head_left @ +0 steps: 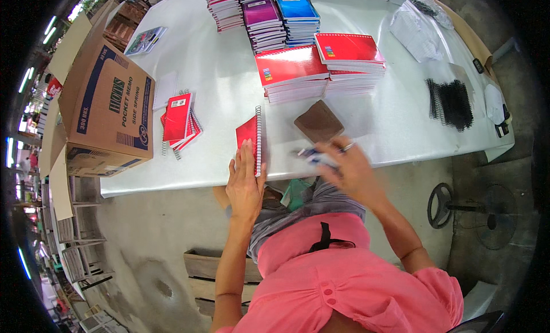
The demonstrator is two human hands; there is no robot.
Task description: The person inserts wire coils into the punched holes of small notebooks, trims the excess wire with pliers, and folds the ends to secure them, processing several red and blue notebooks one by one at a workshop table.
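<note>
A red spiral notebook [247,132] lies near the table's front edge, its wire coil along the right side. My left hand [246,181] rests on the notebook's lower part, fingers stretched over the cover and the thumb by the coil. To the right, my right hand [349,169] is blurred by motion, with its fingers closed round a small blue-and-white hand tool [314,156] that looks like pliers. The tool's tip points left, apart from the notebook. Just beyond it sits a brown flat block [319,122].
Several red spiral notebooks [179,118] lie left, beside an open cardboard box [109,104]. Stacks of red notebooks [292,66], purple notebooks [263,15] and blue notebooks [298,9] stand at the back. Black coils [451,104] lie right on the white table [395,144].
</note>
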